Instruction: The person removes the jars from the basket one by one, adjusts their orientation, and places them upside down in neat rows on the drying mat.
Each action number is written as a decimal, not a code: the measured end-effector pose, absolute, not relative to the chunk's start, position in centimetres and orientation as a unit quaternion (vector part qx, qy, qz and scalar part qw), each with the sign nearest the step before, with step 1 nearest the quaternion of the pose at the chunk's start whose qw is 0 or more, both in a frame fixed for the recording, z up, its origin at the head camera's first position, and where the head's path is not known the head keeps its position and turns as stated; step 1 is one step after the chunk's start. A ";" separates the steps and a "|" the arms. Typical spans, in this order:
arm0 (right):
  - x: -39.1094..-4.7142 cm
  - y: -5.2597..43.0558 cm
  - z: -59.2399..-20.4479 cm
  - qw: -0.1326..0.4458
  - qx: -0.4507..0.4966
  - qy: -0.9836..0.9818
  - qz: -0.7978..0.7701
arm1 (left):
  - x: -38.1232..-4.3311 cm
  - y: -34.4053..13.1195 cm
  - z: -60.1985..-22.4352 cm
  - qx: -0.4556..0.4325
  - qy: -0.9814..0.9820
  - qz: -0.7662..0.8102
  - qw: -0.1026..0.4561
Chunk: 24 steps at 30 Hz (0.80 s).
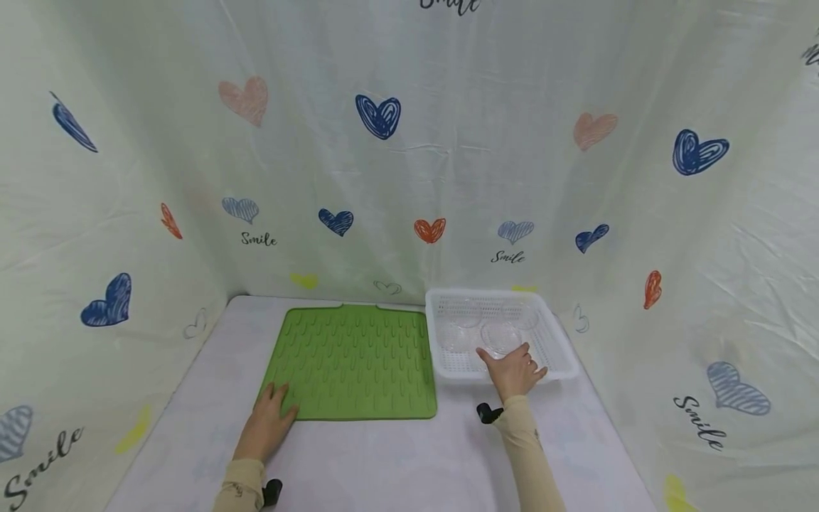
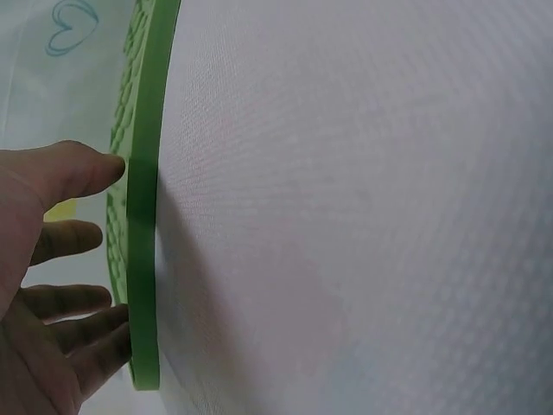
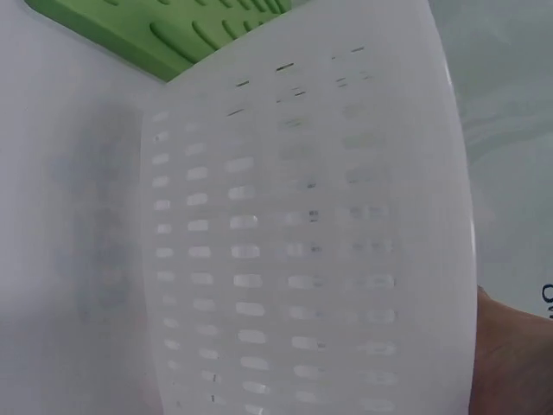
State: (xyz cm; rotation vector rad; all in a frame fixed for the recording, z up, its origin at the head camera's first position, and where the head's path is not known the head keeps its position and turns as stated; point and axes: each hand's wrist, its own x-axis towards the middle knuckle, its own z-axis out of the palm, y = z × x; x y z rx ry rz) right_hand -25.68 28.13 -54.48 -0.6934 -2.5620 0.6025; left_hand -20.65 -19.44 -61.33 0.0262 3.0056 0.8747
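Observation:
A green mat (image 1: 355,363) with rows of raised ridges lies flat on the table. My left hand (image 1: 264,425) rests at its near left corner; in the left wrist view the extended fingers (image 2: 78,327) and thumb reach the mat's edge (image 2: 143,259). To the right of the mat stands a white perforated plastic basket (image 1: 453,376) with several clear, round, glass-like pieces (image 1: 501,337) inside. Over the basket's near rim, my right hand (image 1: 513,371) has its thumb and fingers spread apart, holding nothing. The basket wall (image 3: 423,225) hides most of that hand in the right wrist view.
A white cloth covers the table (image 1: 377,462). A pale curtain (image 1: 448,171) printed with hearts and "Smile" encloses the back and both sides, close behind the mat and basket. Each wrist wears a small black camera (image 1: 489,413).

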 end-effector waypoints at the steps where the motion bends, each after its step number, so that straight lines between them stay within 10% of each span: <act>1: -25.8 28.2 -54.5 0.202 -0.249 -0.922 0.217 | -20.7 -19.5 -61.4 0.008 0.960 0.279 0.004; 24: -27.2 28.5 -55.3 0.183 -0.256 -0.920 0.235 | -20.5 -19.3 -61.0 -0.002 0.961 0.276 0.004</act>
